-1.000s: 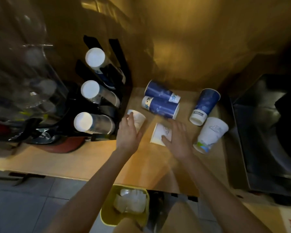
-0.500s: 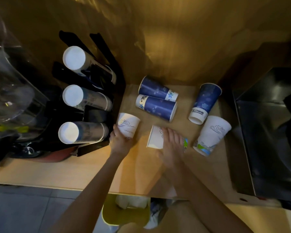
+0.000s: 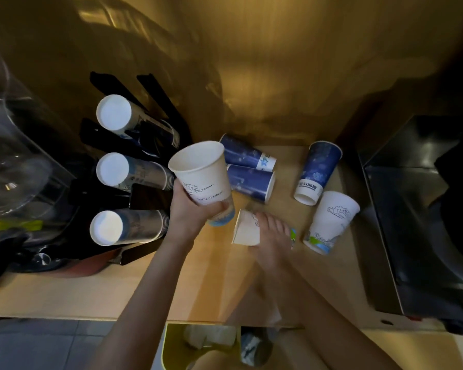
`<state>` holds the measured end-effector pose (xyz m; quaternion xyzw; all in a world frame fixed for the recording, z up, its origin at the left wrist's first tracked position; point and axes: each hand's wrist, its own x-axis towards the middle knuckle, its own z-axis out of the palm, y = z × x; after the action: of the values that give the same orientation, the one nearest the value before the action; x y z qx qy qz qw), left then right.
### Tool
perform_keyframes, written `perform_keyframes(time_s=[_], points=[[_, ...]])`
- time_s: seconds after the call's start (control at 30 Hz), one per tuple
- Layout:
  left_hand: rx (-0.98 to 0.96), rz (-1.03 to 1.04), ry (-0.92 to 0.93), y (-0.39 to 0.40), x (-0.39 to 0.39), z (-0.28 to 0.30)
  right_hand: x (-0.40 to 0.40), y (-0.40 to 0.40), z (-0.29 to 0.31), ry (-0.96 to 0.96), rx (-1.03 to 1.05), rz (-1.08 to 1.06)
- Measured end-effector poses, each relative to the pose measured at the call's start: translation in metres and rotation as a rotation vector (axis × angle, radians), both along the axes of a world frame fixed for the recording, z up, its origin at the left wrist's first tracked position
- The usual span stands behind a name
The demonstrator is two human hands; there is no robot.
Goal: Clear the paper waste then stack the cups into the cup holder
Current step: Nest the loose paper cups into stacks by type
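Left hand (image 3: pixel 190 217) fingers wrap a white paper cup (image 3: pixel 202 180) — right hand (image 3: pixel 271 236) fingers grip another (image 3: pixel 247 228).

Left hand (image 3: pixel 190 212) raised with fingers curled in a grip; right hand (image 3: pixel 271 236) lowered, palm down.

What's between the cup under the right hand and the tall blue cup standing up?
Nothing. The head view shows bare counter between the lying white cup and the standing blue cup.

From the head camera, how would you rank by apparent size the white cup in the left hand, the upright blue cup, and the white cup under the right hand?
1. Lifted white cup, though nearness to the camera inflates it.
2. Upright blue cup.
3. White cup under the right hand, partly covered.
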<state>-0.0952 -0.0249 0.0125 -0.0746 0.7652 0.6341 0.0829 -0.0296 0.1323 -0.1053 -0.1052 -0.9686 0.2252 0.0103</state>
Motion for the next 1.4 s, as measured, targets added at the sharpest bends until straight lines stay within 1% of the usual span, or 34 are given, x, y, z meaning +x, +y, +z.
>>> perform_keyframes(time_s=[0.03,0.07,0.17,0.2,0.27,0.33,0.43,0.53,0.6,0.8,0.9,0.97,1.03,1.13,1.2,1.3,1.4], points=[[0.007,0.001,0.042,0.003,0.002,0.006,0.000,0.002,0.002,0.001,-0.049,-0.005],[0.014,0.001,0.081,0.005,0.005,0.012,-0.001,0.004,0.003,0.004,-0.145,-0.032],[0.036,-0.009,0.169,0.012,0.014,0.021,0.002,0.011,0.016,0.074,-0.603,-0.187],[0.032,-0.017,0.188,0.015,0.016,0.022,0.005,0.013,0.019,0.100,-0.694,-0.228],[0.000,-0.042,0.215,0.022,0.021,0.020,0.012,0.014,0.020,0.149,-0.756,-0.271],[-0.028,-0.071,0.239,0.033,0.028,0.014,0.019,0.016,0.018,0.167,-0.752,-0.295],[-0.057,-0.147,0.219,0.049,0.039,-0.002,0.027,0.018,0.008,0.151,-0.707,-0.332],[-0.125,-0.207,0.212,0.062,0.048,-0.023,0.031,0.020,0.004,0.149,-0.767,-0.333],[-0.155,-0.233,0.224,0.068,0.054,-0.032,0.033,0.021,0.004,0.160,-0.766,-0.309],[-0.130,-0.339,0.179,0.071,0.061,-0.047,0.037,0.023,0.002,0.162,-0.730,-0.286],[-0.102,-0.367,0.153,0.069,0.063,-0.050,0.038,0.021,0.000,0.158,-0.735,-0.323],[-0.089,-0.390,0.156,0.069,0.064,-0.052,0.039,0.021,-0.002,0.160,-0.726,-0.344],[-0.093,-0.424,0.174,0.069,0.063,-0.053,0.039,0.022,-0.004,0.189,-0.682,-0.303],[-0.145,-0.393,0.196,0.068,0.060,-0.056,0.038,0.023,-0.001,0.185,-0.630,-0.281],[-0.185,-0.365,0.211,0.068,0.058,-0.060,0.037,0.024,0.000,0.146,-0.623,-0.280],[-0.251,-0.369,0.212,0.067,0.056,-0.057,0.038,0.025,0.003,0.095,-0.655,-0.290],[-0.339,-0.399,0.233,0.067,0.055,-0.055,0.035,0.035,0.015,0.037,-0.723,-0.188]])
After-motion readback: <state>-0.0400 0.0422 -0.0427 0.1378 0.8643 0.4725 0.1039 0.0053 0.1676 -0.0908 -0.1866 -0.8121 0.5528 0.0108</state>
